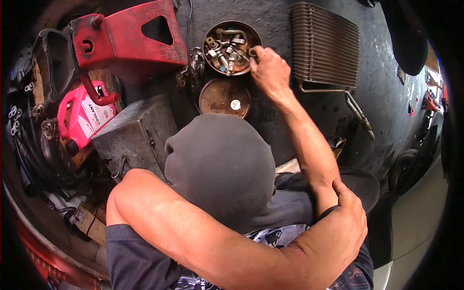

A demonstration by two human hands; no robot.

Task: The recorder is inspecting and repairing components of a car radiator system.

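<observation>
My right hand (268, 70) reaches forward to a round rusty tin (210, 32) filled with several metal fittings and bolts (226, 48). Its fingertips pinch a small metal fitting (252, 51) at the tin's right rim. My left arm crosses in front of my body, and my left hand (347, 224) is wrapped around my right arm just above the elbow. A grey cloth covering (222, 166) fills the middle of the view below the tin.
A rusty round lid (224, 98) lies just below the tin. A red metal bracket (128, 36), a pink fluid jug (82, 116) and a grey metal box (135, 133) stand at the left. A finned coil with a pipe (325, 44) lies on the dark floor at the right.
</observation>
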